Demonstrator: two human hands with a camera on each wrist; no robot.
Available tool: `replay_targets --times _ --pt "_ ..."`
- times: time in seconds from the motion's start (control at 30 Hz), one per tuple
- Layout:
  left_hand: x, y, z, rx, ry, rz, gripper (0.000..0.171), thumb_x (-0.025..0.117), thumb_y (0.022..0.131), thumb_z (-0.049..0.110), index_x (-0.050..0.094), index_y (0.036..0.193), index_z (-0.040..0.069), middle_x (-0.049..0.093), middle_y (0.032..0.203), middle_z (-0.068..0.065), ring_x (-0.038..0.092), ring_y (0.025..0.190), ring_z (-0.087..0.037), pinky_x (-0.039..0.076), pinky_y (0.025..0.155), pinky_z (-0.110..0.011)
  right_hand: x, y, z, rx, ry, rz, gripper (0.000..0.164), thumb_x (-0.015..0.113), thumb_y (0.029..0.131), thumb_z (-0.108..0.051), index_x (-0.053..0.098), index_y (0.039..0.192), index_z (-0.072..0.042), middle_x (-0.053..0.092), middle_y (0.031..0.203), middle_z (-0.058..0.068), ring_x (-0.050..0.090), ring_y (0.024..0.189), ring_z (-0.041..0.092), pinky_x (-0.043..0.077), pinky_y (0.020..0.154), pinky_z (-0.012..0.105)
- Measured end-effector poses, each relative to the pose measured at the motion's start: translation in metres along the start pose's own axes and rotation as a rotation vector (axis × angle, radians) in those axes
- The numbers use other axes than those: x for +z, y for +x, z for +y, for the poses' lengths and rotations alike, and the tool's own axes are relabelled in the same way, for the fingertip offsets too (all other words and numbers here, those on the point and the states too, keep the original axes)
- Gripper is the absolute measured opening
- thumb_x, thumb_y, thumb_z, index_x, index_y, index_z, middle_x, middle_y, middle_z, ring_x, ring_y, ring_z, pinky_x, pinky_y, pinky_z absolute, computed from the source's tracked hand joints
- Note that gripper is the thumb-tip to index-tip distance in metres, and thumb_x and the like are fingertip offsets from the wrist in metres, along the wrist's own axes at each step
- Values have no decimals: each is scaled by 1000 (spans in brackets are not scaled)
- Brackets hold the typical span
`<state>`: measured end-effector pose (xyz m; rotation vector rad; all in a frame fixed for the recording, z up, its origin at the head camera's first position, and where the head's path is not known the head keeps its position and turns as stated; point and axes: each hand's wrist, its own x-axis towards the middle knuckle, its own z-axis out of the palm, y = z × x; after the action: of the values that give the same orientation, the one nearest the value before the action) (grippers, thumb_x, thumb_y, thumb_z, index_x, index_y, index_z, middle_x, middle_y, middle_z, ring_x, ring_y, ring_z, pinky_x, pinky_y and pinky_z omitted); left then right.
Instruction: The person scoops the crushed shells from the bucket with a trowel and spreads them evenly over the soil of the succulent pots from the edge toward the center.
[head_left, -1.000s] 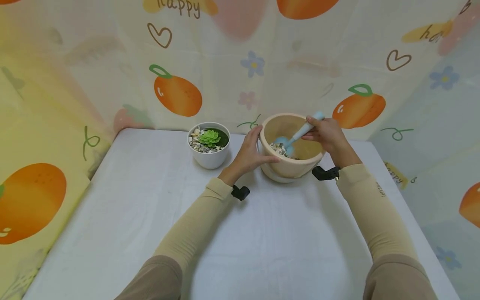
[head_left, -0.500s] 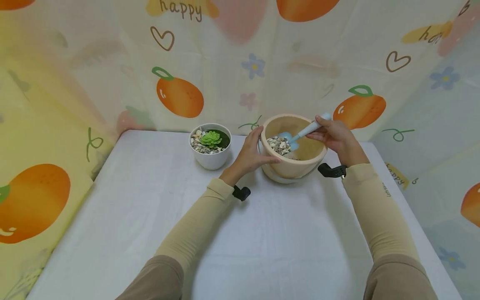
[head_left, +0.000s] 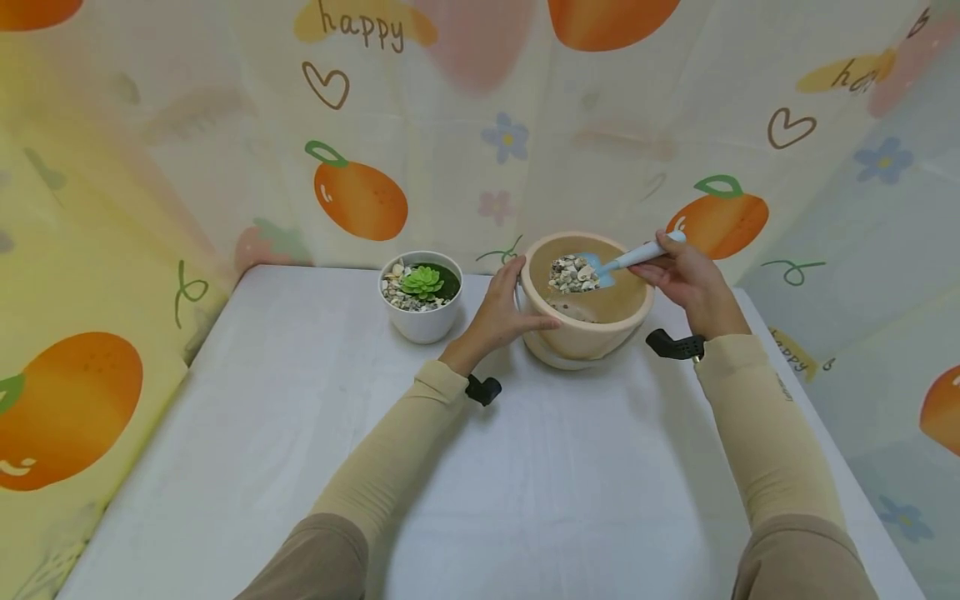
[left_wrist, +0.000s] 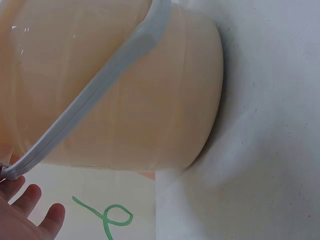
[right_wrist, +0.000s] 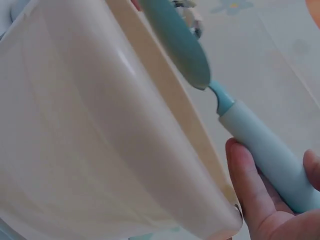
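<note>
My right hand (head_left: 686,283) grips the pale handle of a small light-blue trowel (head_left: 641,255), its scoop heaped with small mixed stones (head_left: 573,273). The loaded scoop is raised within the mouth of a beige bucket (head_left: 585,337), near rim height. At the bucket's left side my left hand (head_left: 495,312) rests spread against the rim, thumb along the front and fingers toward the back. In the left wrist view its fingertips (left_wrist: 31,197) extend beside the end of the bucket's grey carrying handle (left_wrist: 95,90). A few stones show on the bucket floor.
A white pot (head_left: 422,323) stands left of the bucket, holding a green succulent (head_left: 422,282), stones on its left and front and a dark green surface at right. Both stand on a white-covered table (head_left: 300,400), close to the printed backdrop (head_left: 450,167).
The right hand has moved rightward, bringing the trowel up from the bucket's bottom with a heap of stones in its scoop. The left hand stays at the rim.
</note>
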<state>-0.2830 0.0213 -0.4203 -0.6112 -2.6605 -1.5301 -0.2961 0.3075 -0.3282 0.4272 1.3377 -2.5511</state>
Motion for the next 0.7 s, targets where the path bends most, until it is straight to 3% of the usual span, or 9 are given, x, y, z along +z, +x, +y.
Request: replay_targets --times 0.27,0.7 --pt "2 -3 1 -1 14 8 117 87 68 46 18 156 11 20 162 -9 22 149 -28 26 120 -47 -1 -3 3 -72 146 -33 9 58 95 -16 57 97 -7 70 80 15 73 83 30 60 71 43" --pt "-1 -5 -2 29 23 25 113 86 70 44 20 155 10 22 161 -9 22 149 -28 26 120 -47 2 -5 11 -157 172 -14 14 60 94 -16 55 97 -4 71 80 20 73 81 32 60 70 43"
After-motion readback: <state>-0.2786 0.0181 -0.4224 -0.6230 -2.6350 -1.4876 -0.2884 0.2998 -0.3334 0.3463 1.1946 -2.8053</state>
